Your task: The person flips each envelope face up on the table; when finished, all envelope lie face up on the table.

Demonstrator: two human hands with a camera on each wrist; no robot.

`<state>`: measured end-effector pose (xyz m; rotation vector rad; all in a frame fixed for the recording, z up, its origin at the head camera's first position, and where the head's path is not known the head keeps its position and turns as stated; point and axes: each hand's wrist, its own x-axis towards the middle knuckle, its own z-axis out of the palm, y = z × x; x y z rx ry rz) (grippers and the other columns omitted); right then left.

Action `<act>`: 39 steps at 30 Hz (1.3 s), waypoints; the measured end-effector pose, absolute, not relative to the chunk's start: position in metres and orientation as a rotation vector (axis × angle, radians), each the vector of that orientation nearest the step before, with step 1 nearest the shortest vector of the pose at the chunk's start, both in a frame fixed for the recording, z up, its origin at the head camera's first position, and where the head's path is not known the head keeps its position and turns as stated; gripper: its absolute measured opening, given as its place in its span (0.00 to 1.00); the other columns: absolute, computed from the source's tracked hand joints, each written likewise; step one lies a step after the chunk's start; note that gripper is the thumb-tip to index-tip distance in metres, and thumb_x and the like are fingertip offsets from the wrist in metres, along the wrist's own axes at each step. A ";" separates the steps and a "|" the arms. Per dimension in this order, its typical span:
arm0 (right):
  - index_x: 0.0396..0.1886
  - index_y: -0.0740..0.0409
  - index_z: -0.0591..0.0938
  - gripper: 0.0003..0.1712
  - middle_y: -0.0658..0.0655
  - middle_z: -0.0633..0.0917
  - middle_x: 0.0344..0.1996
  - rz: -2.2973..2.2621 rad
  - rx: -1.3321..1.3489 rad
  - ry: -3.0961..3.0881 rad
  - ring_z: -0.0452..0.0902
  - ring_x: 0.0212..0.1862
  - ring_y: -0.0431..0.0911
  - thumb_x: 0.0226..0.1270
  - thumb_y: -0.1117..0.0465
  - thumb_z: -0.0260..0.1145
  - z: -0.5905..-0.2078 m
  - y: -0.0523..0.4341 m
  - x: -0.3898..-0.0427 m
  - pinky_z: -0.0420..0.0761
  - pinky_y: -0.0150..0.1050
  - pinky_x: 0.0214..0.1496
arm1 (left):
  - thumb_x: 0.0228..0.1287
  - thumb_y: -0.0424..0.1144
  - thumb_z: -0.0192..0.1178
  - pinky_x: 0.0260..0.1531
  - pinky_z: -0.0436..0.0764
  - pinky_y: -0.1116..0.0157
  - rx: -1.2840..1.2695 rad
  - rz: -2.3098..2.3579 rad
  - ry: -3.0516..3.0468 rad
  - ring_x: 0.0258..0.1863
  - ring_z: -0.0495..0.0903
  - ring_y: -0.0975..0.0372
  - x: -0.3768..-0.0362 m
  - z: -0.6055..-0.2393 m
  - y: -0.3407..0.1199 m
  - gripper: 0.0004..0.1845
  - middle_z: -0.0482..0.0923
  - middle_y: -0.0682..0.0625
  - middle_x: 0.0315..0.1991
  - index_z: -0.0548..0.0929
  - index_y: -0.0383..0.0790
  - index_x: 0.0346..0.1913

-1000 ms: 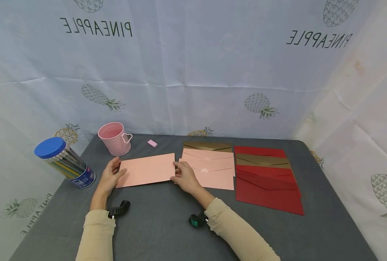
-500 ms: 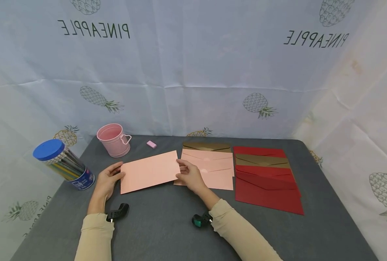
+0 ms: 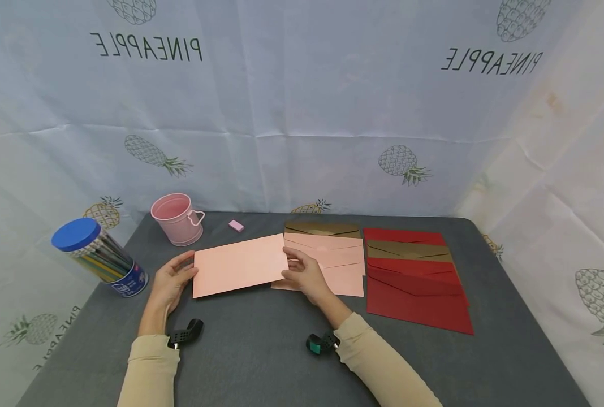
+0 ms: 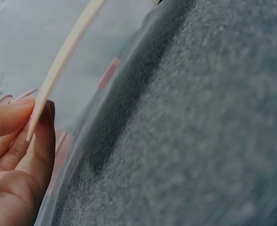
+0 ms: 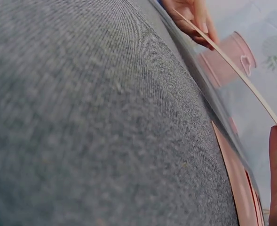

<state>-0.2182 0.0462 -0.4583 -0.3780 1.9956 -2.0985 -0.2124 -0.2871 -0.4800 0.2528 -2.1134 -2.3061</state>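
A pink envelope [image 3: 239, 264] is lifted off the grey table [image 3: 261, 345], plain side up, held by both ends. My left hand [image 3: 172, 280] pinches its left edge; the left wrist view shows the thin edge [image 4: 63, 61] between my fingers [image 4: 32, 141]. My right hand [image 3: 304, 274] pinches its right edge, and the right wrist view shows the envelope [image 5: 232, 70] edge-on in the air. Under my right hand lies a stack of pink envelopes [image 3: 340, 257].
Brown envelopes [image 3: 322, 228] and red envelopes [image 3: 416, 294] lie fanned to the right. A pink bucket [image 3: 177, 219], a small pink eraser [image 3: 236, 225] and a blue-lidded pencil tube [image 3: 98, 257] stand at the back left. A pineapple-print cloth walls the table.
The pink envelope has risen off the table and shifted right and away, both hands moving with it.
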 end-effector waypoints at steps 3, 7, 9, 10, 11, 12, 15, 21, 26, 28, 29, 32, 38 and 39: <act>0.67 0.67 0.66 0.34 0.70 0.71 0.57 -2.113 -0.378 1.971 0.72 0.57 0.59 0.60 0.76 0.62 -0.458 0.048 -0.217 0.81 0.28 0.45 | 0.61 0.29 0.62 0.45 0.78 0.79 0.303 -2.271 -2.157 0.46 0.76 0.75 -0.212 -0.478 -0.284 0.33 0.69 0.60 0.54 0.64 0.35 0.69; 0.67 0.68 0.66 0.34 0.71 0.71 0.58 -2.125 -0.383 1.965 0.71 0.58 0.61 0.60 0.76 0.62 -0.460 0.052 -0.215 0.81 0.30 0.46 | 0.61 0.30 0.62 0.44 0.77 0.80 0.327 -2.238 -2.184 0.46 0.75 0.75 -0.211 -0.476 -0.279 0.33 0.68 0.59 0.56 0.63 0.36 0.69; 0.67 0.67 0.66 0.34 0.71 0.72 0.58 -2.133 -0.377 1.962 0.71 0.58 0.62 0.60 0.76 0.63 -0.465 0.054 -0.217 0.82 0.30 0.45 | 0.61 0.30 0.62 0.45 0.77 0.80 0.308 -2.234 -2.182 0.46 0.75 0.75 -0.212 -0.476 -0.277 0.33 0.69 0.60 0.54 0.63 0.34 0.69; 0.67 0.67 0.66 0.34 0.71 0.72 0.58 -2.139 -0.372 1.963 0.71 0.58 0.61 0.60 0.75 0.63 -0.468 0.055 -0.217 0.82 0.31 0.45 | 0.62 0.29 0.61 0.44 0.77 0.80 0.298 -2.228 -2.182 0.46 0.76 0.75 -0.212 -0.475 -0.275 0.33 0.70 0.61 0.53 0.62 0.33 0.69; 0.67 0.66 0.66 0.35 0.70 0.72 0.58 -2.149 -0.369 1.956 0.72 0.58 0.61 0.60 0.75 0.63 -0.471 0.057 -0.218 0.82 0.31 0.45 | 0.62 0.29 0.61 0.44 0.77 0.80 0.285 -2.226 -2.180 0.45 0.76 0.75 -0.213 -0.475 -0.273 0.33 0.70 0.62 0.52 0.62 0.32 0.69; 0.67 0.66 0.66 0.35 0.70 0.72 0.58 -2.163 -0.361 1.951 0.72 0.58 0.60 0.59 0.75 0.64 -0.473 0.058 -0.218 0.82 0.31 0.45 | 0.62 0.28 0.60 0.44 0.77 0.80 0.269 -2.218 -2.180 0.45 0.76 0.75 -0.214 -0.475 -0.270 0.32 0.70 0.61 0.52 0.63 0.32 0.69; 0.68 0.63 0.67 0.35 0.68 0.72 0.58 -2.207 -0.355 1.929 0.74 0.57 0.58 0.59 0.74 0.65 -0.476 0.062 -0.219 0.82 0.30 0.44 | 0.65 0.28 0.57 0.44 0.76 0.81 0.237 -2.132 -2.242 0.46 0.74 0.76 -0.218 -0.475 -0.263 0.29 0.70 0.54 0.56 0.63 0.31 0.68; 0.68 0.62 0.66 0.35 0.67 0.69 0.61 -2.262 -0.431 1.937 0.74 0.56 0.52 0.61 0.72 0.65 -0.466 0.069 -0.216 0.81 0.29 0.46 | 0.69 0.28 0.52 0.51 0.74 0.80 0.237 -1.991 -2.376 0.58 0.70 0.65 -0.227 -0.472 -0.246 0.27 0.64 0.39 0.67 0.62 0.33 0.69; 0.69 0.62 0.65 0.35 0.65 0.66 0.65 -2.269 -0.502 1.996 0.70 0.58 0.51 0.62 0.72 0.64 -0.451 0.072 -0.212 0.80 0.27 0.45 | 0.70 0.32 0.51 0.68 0.62 0.58 0.141 -1.892 -2.474 0.72 0.56 0.51 -0.227 -0.457 -0.227 0.30 0.55 0.37 0.72 0.55 0.31 0.72; 0.68 0.64 0.65 0.34 0.66 0.66 0.65 -2.255 -0.535 2.055 0.69 0.58 0.52 0.62 0.73 0.63 -0.440 0.071 -0.207 0.79 0.26 0.43 | 0.70 0.33 0.52 0.70 0.58 0.53 0.048 -1.844 -2.498 0.73 0.52 0.48 -0.224 -0.447 -0.216 0.32 0.52 0.35 0.73 0.53 0.29 0.72; 0.68 0.66 0.65 0.33 0.66 0.66 0.65 -2.248 -0.555 2.089 0.69 0.58 0.53 0.63 0.74 0.62 -0.434 0.071 -0.204 0.79 0.25 0.43 | 0.70 0.32 0.52 0.70 0.57 0.52 -0.002 -1.831 -2.497 0.73 0.51 0.47 -0.222 -0.442 -0.210 0.32 0.51 0.34 0.73 0.52 0.28 0.72; 0.67 0.70 0.65 0.32 0.69 0.67 0.64 -2.235 -0.603 2.183 0.69 0.57 0.58 0.63 0.75 0.61 -0.414 0.069 -0.194 0.78 0.24 0.43 | 0.68 0.29 0.53 0.69 0.58 0.50 -0.182 -1.812 -2.448 0.72 0.52 0.44 -0.212 -0.423 -0.187 0.32 0.51 0.32 0.72 0.53 0.25 0.71; 0.65 0.71 0.67 0.30 0.70 0.72 0.58 -2.229 -0.716 2.367 0.73 0.55 0.62 0.62 0.75 0.61 -0.391 0.061 -0.179 0.82 0.35 0.48 | 0.67 0.30 0.56 0.66 0.61 0.47 -0.499 -1.797 -2.374 0.72 0.54 0.44 -0.190 -0.389 -0.141 0.34 0.52 0.34 0.72 0.53 0.27 0.71; 0.64 0.72 0.68 0.29 0.71 0.73 0.56 -2.225 -0.756 2.405 0.74 0.54 0.62 0.62 0.76 0.61 -0.389 0.059 -0.177 0.83 0.38 0.48 | 0.67 0.32 0.57 0.66 0.62 0.47 -0.527 -1.781 -2.382 0.72 0.54 0.44 -0.186 -0.385 -0.134 0.35 0.52 0.34 0.72 0.53 0.28 0.72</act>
